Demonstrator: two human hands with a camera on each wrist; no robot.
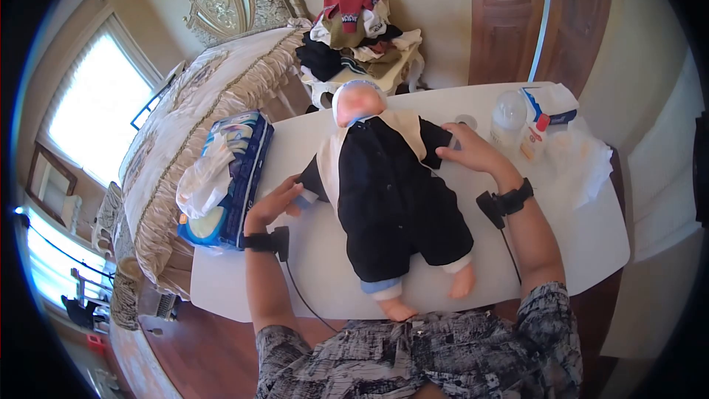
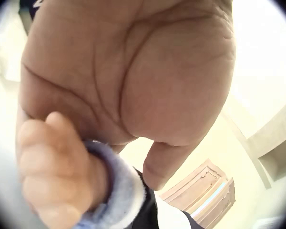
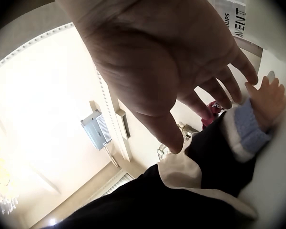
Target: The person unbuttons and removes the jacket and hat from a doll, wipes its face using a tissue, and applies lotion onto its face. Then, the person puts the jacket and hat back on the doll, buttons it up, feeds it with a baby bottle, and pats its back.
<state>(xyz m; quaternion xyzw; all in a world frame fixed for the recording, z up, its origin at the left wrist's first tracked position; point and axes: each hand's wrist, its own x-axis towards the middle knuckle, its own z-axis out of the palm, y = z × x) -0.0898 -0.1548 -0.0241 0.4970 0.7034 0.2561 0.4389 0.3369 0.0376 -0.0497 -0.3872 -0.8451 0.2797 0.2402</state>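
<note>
A baby doll [image 1: 384, 192] in a black outfit with a cream collar lies on its back on a white table, a pale cap on its head and its feet toward the person. The left hand [image 1: 275, 203] is beside the doll's sleeve end; in the left wrist view the doll's hand [image 2: 57, 171] with its blue and white cuff lies under the palm. The right hand [image 1: 476, 151] is at the other sleeve; in the right wrist view its fingers are spread above the doll's cuff [image 3: 248, 129], with a gap to the doll's hand.
A blue diaper pack [image 1: 255, 170] with white cloth on it lies at the table's left. A clear bottle [image 1: 509, 114], a small red-capped bottle [image 1: 533, 139] and white tissue [image 1: 580, 166] are at the right. Behind are a clothes pile [image 1: 354, 29] and a bed [image 1: 214, 89].
</note>
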